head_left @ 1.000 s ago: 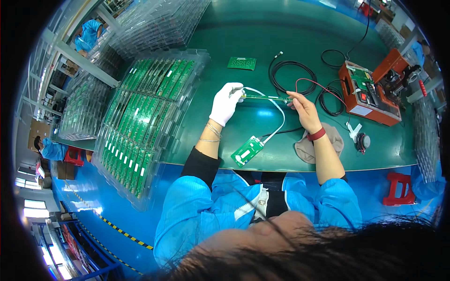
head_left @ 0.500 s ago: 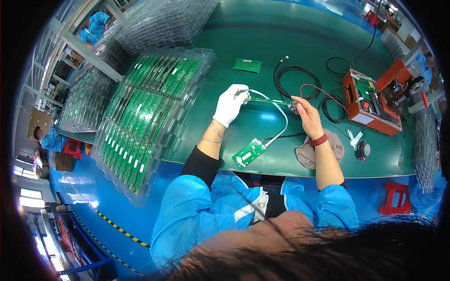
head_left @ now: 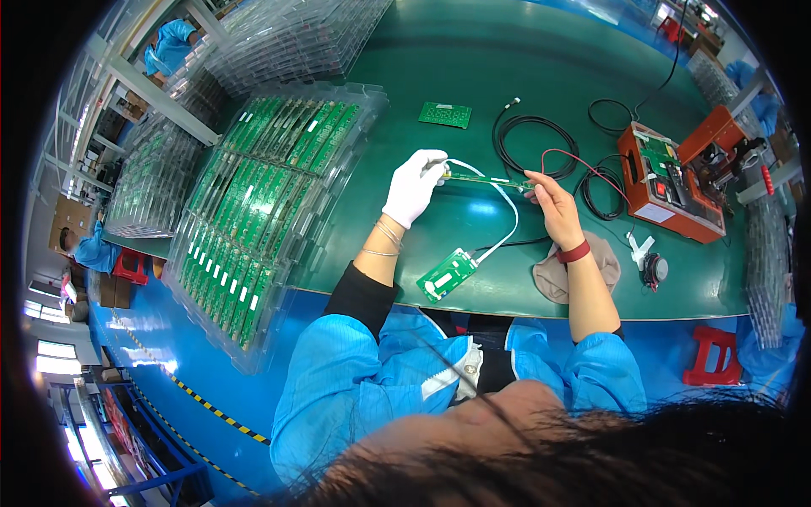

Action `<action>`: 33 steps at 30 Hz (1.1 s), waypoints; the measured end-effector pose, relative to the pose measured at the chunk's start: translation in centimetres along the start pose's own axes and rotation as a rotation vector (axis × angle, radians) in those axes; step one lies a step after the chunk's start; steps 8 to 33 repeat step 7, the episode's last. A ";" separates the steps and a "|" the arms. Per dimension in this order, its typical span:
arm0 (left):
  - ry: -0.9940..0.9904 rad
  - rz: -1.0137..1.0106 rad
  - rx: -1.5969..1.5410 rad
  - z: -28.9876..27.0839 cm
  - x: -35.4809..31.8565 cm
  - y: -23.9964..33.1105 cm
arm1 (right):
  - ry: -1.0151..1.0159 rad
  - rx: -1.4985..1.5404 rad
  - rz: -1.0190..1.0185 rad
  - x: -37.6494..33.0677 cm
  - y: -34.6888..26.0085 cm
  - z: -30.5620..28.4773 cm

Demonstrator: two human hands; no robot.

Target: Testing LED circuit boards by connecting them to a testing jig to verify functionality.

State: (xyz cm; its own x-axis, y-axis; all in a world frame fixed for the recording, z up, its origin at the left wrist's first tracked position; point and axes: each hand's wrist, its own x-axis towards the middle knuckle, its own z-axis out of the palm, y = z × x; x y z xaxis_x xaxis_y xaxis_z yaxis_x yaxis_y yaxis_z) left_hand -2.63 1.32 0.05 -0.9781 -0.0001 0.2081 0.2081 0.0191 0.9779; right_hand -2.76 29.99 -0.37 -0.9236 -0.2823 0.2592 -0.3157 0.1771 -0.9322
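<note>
Between my hands is a narrow green circuit board strip (head_left: pixel 486 179), held up above the green table. My left hand (head_left: pixel 414 188), in a white glove, is closed on its left end, where a white ribbon cable (head_left: pixel 512 208) also meets the fingers. The bare fingers of my right hand (head_left: pixel 553 207) pinch the strip's right end. That cable curves down to a green circuit board (head_left: pixel 447 275) with a white rectangle, lying near the table's front edge. Another green circuit board (head_left: pixel 445 115) lies flat beyond my left hand.
On the left, a clear plastic tray (head_left: pixel 372 108) holds rows of green board strips, with stacked trays (head_left: pixel 287 42) behind. A coiled black cable (head_left: pixel 541 127), an orange test fixture (head_left: pixel 655 190), a beige cloth (head_left: pixel 601 258) and a small round speaker (head_left: pixel 654 269) lie to the right.
Almost nothing differs. The board strip and both hands stay in nearly the same place.
</note>
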 end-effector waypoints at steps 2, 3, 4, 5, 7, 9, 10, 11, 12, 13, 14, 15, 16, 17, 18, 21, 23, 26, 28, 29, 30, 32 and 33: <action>0.000 0.003 0.003 0.0 0.0 0.0 | -0.002 -0.001 0.005 0.0 0.1 0.0; 0.000 0.004 0.005 0.0 0.0 0.0 | -0.004 -0.002 0.008 0.0 0.1 0.0; 0.001 0.002 0.003 0.0 -0.1 0.1 | -0.005 -0.002 0.010 0.0 0.1 0.0; 0.004 0.008 0.011 0.0 -0.1 0.1 | -0.004 -0.006 0.009 -0.1 0.1 0.0; 0.010 0.021 0.026 0.0 -0.1 0.4 | -0.002 -0.014 0.007 -0.1 0.1 0.0; 0.010 0.021 0.026 0.0 -0.1 0.4 | -0.002 -0.014 0.007 -0.1 0.1 0.0; 0.010 0.021 0.026 0.0 -0.1 0.4 | -0.002 -0.014 0.007 -0.1 0.1 0.0; 0.010 0.021 0.026 0.0 -0.1 0.4 | -0.002 -0.014 0.007 -0.1 0.1 0.0; 0.010 0.021 0.026 0.0 -0.1 0.4 | -0.002 -0.014 0.007 -0.1 0.1 0.0; 0.010 0.021 0.026 0.0 -0.1 0.4 | -0.002 -0.014 0.007 -0.1 0.1 0.0; 0.010 0.021 0.026 0.0 -0.1 0.4 | -0.002 -0.014 0.007 -0.1 0.1 0.0; 0.010 0.021 0.026 0.0 -0.1 0.4 | -0.002 -0.014 0.007 -0.1 0.1 0.0; 0.010 0.021 0.026 0.0 -0.1 0.4 | -0.002 -0.014 0.007 -0.1 0.1 0.0; 0.010 0.021 0.026 0.0 -0.1 0.4 | -0.002 -0.014 0.007 -0.1 0.1 0.0; 0.010 0.021 0.026 0.0 -0.1 0.4 | -0.002 -0.014 0.007 -0.1 0.1 0.0; 0.010 0.021 0.026 0.0 -0.1 0.4 | -0.002 -0.014 0.007 -0.1 0.1 0.0; 0.010 0.021 0.026 0.0 -0.1 0.4 | -0.002 -0.014 0.007 -0.1 0.1 0.0; 0.010 0.021 0.026 0.0 -0.1 0.4 | -0.002 -0.014 0.007 -0.1 0.1 0.0; 0.010 0.021 0.026 0.0 -0.1 0.4 | -0.002 -0.014 0.007 -0.1 0.1 0.0; 0.010 0.021 0.026 0.0 -0.1 0.4 | -0.002 -0.014 0.007 -0.1 0.1 0.0; 0.010 0.021 0.026 0.0 -0.1 0.4 | -0.002 -0.014 0.007 -0.1 0.1 0.0; 0.010 0.021 0.026 0.0 -0.1 0.4 | -0.002 -0.014 0.007 -0.1 0.1 0.0; 0.010 0.021 0.026 0.0 -0.1 0.4 | -0.002 -0.014 0.007 -0.1 0.1 0.0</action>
